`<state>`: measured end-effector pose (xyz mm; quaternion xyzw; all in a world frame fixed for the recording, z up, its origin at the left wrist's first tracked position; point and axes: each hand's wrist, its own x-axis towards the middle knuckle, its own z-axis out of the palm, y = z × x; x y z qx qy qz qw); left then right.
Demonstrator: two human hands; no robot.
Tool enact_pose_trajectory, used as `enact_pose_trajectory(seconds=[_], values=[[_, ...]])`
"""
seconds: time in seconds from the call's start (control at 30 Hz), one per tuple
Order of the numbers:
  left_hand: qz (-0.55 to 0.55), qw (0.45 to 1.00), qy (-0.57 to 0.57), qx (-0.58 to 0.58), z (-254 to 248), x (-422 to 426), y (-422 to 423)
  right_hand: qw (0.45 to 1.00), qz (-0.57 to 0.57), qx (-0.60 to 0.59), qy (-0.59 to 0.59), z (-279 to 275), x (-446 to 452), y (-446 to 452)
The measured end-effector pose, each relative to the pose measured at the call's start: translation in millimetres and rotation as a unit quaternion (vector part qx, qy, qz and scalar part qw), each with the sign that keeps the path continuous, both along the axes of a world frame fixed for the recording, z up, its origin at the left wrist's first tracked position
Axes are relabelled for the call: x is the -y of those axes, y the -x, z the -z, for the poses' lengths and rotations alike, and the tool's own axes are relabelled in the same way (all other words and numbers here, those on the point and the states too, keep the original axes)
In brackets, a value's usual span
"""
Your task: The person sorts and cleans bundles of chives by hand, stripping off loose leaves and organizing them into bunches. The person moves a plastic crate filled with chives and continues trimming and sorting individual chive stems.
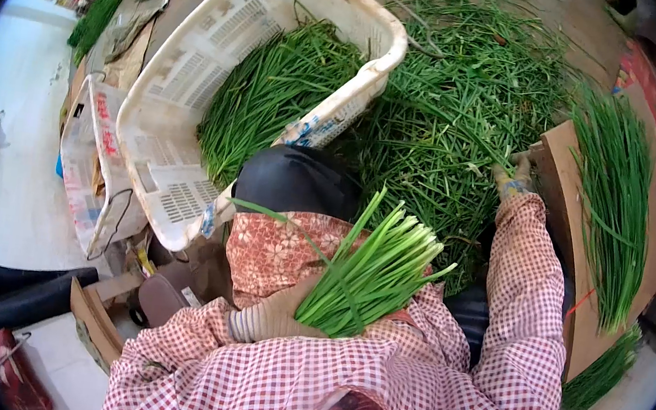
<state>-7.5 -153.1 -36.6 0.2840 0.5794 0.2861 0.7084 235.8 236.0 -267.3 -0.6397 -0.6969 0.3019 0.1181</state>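
Observation:
My left hand [278, 314], in a pale glove with a striped cuff, is closed around a bunch of garlic chives [373, 272] resting at my lap. The pale cut ends of the bunch point up and to the right, and one long leaf sticks out to the left. On the right, my gloved right hand [514, 179] reaches out over the edge of a large heap of loose chive leaves [464, 99]. Its fingers look pinched on a thin chive leaf that runs into the heap, though they are small in view.
A white plastic basket [181, 97] holding more chives [281, 89] leans by my knee. Right of me, a long chive bundle [610, 207] lies on cardboard [575, 260], with another bundle [602, 370] below. A second crate [95, 168] stands at left.

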Motion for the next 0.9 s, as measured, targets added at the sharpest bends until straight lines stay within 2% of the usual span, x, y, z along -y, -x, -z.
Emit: enact_pose_trajectory(seconds=[0.03,0.07,0.1,0.13,0.17,0.2,0.27,0.33,0.37,0.4,0.47,0.5,0.53,0.57,0.6,0.63,0.67,0.7,0.77,0.8,0.83,0.87,0.9], values=[[-0.02,0.999,0.009,0.028,-0.6,-2.4,-2.3,0.994,-0.099,-0.006,-0.04,-47.8,22.1,22.8],[-0.024,0.999,0.009,0.031,-1.1,-5.3,-3.8,0.974,-0.196,-0.093,-0.068,-90.1,38.6,48.5],[-0.023,0.999,0.023,0.033,-2.9,-7.9,-5.3,0.934,-0.332,-0.103,-0.085,-148.9,56.7,74.1],[-0.019,0.999,0.035,0.034,-5.4,-11.4,-7.1,0.889,-0.425,-0.058,-0.157,-192.5,79.8,92.9],[-0.057,0.995,0.034,0.072,-11.2,-16.9,-11.7,0.853,-0.497,-0.055,-0.151,-225.5,99.6,104.6],[-0.053,0.995,0.032,0.074,-11.8,-18.4,-13.4,0.811,-0.565,-0.051,-0.143,-247.2,118.5,114.1],[-0.086,0.988,0.029,0.126,-13.8,-20.8,-15.6,0.721,-0.681,0.101,-0.082,-266.3,152.5,132.1],[-0.06,0.989,0.036,0.131,-14.4,-20.8,-14.1,0.683,-0.726,0.075,-0.03,-255.4,174.3,140.9],[-0.052,0.993,0.046,0.095,-18.7,-21.2,-14.2,0.686,-0.724,0.073,-0.031,-239.8,187.5,136.8],[-0.047,0.996,0.057,0.058,-21.6,-19.7,-14.3,0.742,-0.64,-0.2,0.014,-221.0,203.9,131.8],[-0.055,0.992,0.076,0.085,-9.2,-8.1,-11.5,0.731,-0.561,-0.388,-0.018,-231.6,202.6,128.1],[-0.07,0.991,0.031,0.107,-6.5,-7.4,-9.9,0.726,-0.484,-0.446,0.199,-243.3,200.9,119.0],[-0.083,0.988,-0.013,0.131,-6.3,-7.9,-9.2,0.678,-0.381,-0.481,0.405,-255.0,200.3,107.6],[-0.118,0.981,0.002,0.157,-18.6,-15.7,-12.4,0.692,-0.21,-0.463,0.513,-274.5,200.1,95.7],[-0.114,0.981,0.001,0.156,-17.2,-12.5,-11.5,0.69,-0.184,-0.491,0.499,-268.0,195.2,85.8],[-0.109,0.987,-0.005,0.115,-13.5,-7.5,-10.3,0.721,-0.102,-0.516,0.452,-255.0,199.9,76.6],[-0.104,0.992,-0.012,0.073,-12.6,-4.7,-9.6,0.685,-0.003,-0.561,0.464,-249.3,195.6,69.2],[-0.126,0.988,-0.016,0.089,-15.4,-4.9,-11.2,0.658,0.056,-0.585,0.471,-243.3,188.8,55.8],[-0.125,0.988,-0.015,0.094,-11.3,3.0,-6.6,0.676,0.11,-0.588,0.43,-240.0,170.6,31.1],[-0.126,0.987,-0.012,0.101,-6.5,8.7,-3.4,0.666,0.113,-0.629,0.385,-230.3,162.9,16.5],[-0.132,0.984,-0.05,0.111,1.0,14.2,0.4,0.734,0.127,-0.579,0.331,-230.5,150.5,7.8],[-0.126,0.985,-0.052,0.108,1.0,17.7,-1.1,0.771,0.106,-0.57,0.263,-209.7,135.2,-8.7],[-0.204,0.961,-0.044,0.184,0.0,21.9,-3.4,0.799,0.12,-0.554,0.201,-192.1,121.6,-19.8]])
